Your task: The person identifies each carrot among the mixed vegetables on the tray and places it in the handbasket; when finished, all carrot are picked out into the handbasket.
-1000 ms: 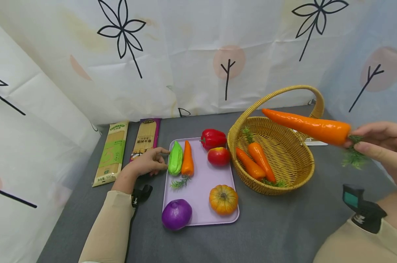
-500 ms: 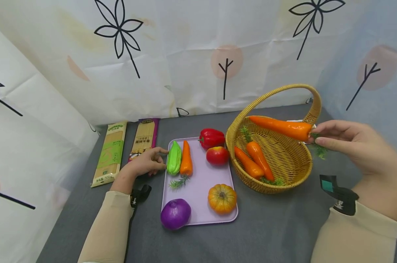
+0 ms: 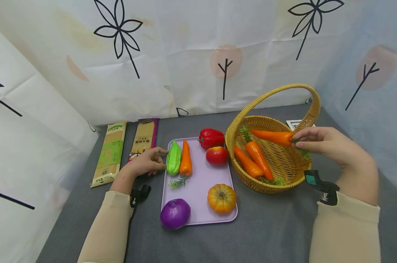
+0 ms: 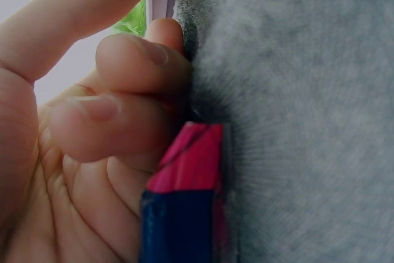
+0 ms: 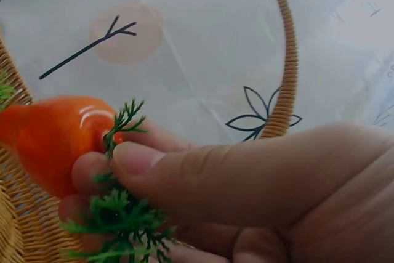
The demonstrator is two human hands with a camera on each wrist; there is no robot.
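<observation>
In the head view my left hand (image 3: 146, 162) rests at the left edge of a pale purple tray (image 3: 198, 204), index fingertip and thumb touching its rim, other fingers loosely curled. A green ridged vegetable (image 3: 174, 157) and a carrot (image 3: 186, 159) lie just inside that edge. My right hand (image 3: 326, 144) pinches another carrot (image 3: 274, 137) by its green top (image 5: 126, 214), thumb against fingers in the right wrist view. This carrot lies sideways over the wicker basket (image 3: 288, 177), tip pointing left. Two carrots (image 3: 259, 157) lie in the basket; whether the held one touches it I cannot tell.
A red pepper (image 3: 211, 138), a red apple-like fruit (image 3: 217, 156), a small orange pumpkin (image 3: 222, 198) and a purple onion (image 3: 175, 214) sit on the tray. Two noodle packs (image 3: 110, 153) lie left. The basket's tall handle (image 3: 274, 93) arches above; a white card (image 3: 293, 123) lies behind.
My right hand has brought the carrot leftward and down from the right side to the basket, keeping hold of its top. The left hand has stayed at the tray's edge.
</observation>
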